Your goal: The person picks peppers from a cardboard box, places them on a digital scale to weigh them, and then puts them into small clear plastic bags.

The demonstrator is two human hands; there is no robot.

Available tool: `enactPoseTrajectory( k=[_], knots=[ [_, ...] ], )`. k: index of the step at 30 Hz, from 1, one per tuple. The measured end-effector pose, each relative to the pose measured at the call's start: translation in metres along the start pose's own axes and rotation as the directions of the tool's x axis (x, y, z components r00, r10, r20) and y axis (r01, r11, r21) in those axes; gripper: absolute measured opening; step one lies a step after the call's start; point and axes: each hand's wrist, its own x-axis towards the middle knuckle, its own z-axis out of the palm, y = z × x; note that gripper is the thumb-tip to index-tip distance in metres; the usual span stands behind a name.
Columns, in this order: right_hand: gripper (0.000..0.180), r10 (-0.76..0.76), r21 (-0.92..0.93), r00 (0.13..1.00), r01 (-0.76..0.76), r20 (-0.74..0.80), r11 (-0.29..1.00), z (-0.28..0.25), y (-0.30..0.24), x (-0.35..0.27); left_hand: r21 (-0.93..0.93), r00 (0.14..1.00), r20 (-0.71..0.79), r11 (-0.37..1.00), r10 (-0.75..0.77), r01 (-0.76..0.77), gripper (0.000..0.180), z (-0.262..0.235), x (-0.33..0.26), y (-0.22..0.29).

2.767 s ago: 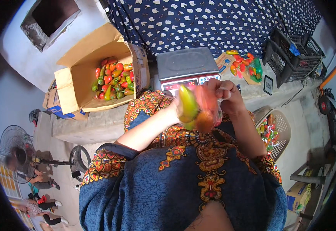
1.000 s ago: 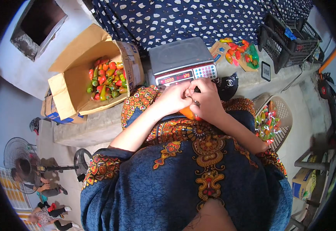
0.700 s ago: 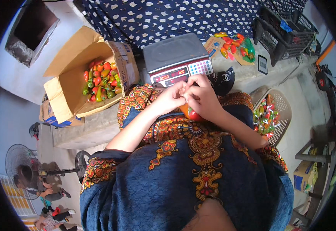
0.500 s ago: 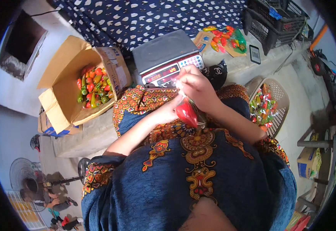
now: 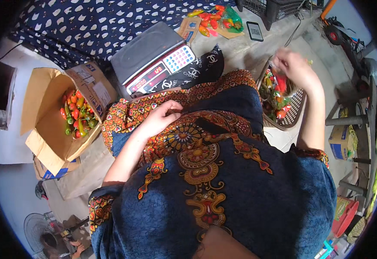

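Ideally, the bag of peppers (image 5: 279,82), seemingly pinched by the right hand (image 5: 300,72) just above the basket (image 5: 296,107), would be lowered gently, sparing the packets (image 5: 281,113) below; the left hand (image 5: 159,119) lies half-curled, apparently empty, on the dress (image 5: 240,194).

A clear bag (image 5: 280,82) with something red inside, maybe a pepper, hangs at the right, over a tan basket (image 5: 298,108) full of holes. Shiny bags of red and green peppers (image 5: 279,102) lie heaped in the basket.
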Motion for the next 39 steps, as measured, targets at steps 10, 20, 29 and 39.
enactPoseTrajectory(
  k=[10,20,29,39],
  knots=[
    [0.017,0.018,0.284,0.958,-0.104,0.287,0.953,0.062,-0.057,0.036,0.292,0.979,-0.13,0.95,0.154,-0.11,0.024,-0.022,-0.005,0.006],
    [0.029,-0.442,0.673,0.604,-0.224,0.663,0.705,0.263,-0.098,0.069,0.631,0.734,-0.491,0.388,-0.47,0.671,0.027,-0.157,0.023,-0.092],
    [0.031,-0.389,0.595,0.558,-0.249,0.733,0.764,0.296,-0.104,0.074,0.83,0.772,-0.356,0.203,-0.526,0.52,0.047,-0.195,0.06,-0.226],
    [0.03,-0.378,0.613,0.575,-0.291,0.726,0.734,0.291,-0.101,0.077,0.728,0.687,-0.391,0.251,-0.612,0.638,0.028,-0.213,0.071,-0.221]
  ],
)
